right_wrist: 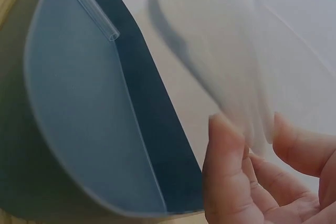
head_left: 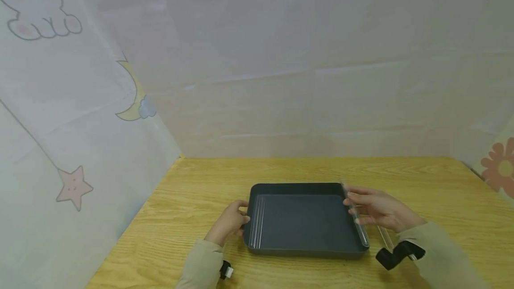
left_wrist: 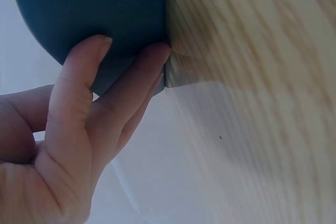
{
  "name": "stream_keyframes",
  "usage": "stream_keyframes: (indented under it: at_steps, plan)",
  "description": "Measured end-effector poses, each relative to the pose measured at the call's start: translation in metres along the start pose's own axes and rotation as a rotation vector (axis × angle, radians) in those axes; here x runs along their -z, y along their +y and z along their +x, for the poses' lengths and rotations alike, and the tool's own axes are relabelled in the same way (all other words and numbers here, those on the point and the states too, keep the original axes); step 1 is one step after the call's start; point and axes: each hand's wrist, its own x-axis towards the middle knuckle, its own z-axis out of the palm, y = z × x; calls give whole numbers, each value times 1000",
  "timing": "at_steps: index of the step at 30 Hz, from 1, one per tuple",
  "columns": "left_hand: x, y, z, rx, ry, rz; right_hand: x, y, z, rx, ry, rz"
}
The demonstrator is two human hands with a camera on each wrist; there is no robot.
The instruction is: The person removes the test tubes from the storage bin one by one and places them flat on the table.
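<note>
A dark grey tray [head_left: 297, 186] sits on the wooden table [head_left: 201, 191]. My left hand [head_left: 229, 224] rests against the tray's left outer wall, its fingers [left_wrist: 79, 103] laid fairly straight on the rounded corner [left_wrist: 105, 9]. My right hand [head_left: 377, 208] is at the right rim and pinches a clear tube [head_left: 358, 224] that lies along that rim. In the right wrist view this tube [right_wrist: 220, 61] is a blur by my fingertips [right_wrist: 226, 145]. Clear tubes [head_left: 259, 222] lie along the tray's left inner side [right_wrist: 89, 9].
Another clear tube [head_left: 384, 235] lies on the table just right of the tray, under my right wrist. Pale printed curtains [head_left: 80, 124] close off the left side and the back. Bare wood shows behind and beside the tray.
</note>
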Motion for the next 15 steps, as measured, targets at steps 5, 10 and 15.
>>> stream_keyframes:
  at_steps: [5,10,15]
  plan:
    - [0,0,0,-5,-5,-12,0,0,-3,5,36,-9]
    - [0,0,0,-2,-2,-8,2,-1,-7,10,24,9]
    - [0,0,0,2,-1,-4,5,-1,-11,3,41,-2]
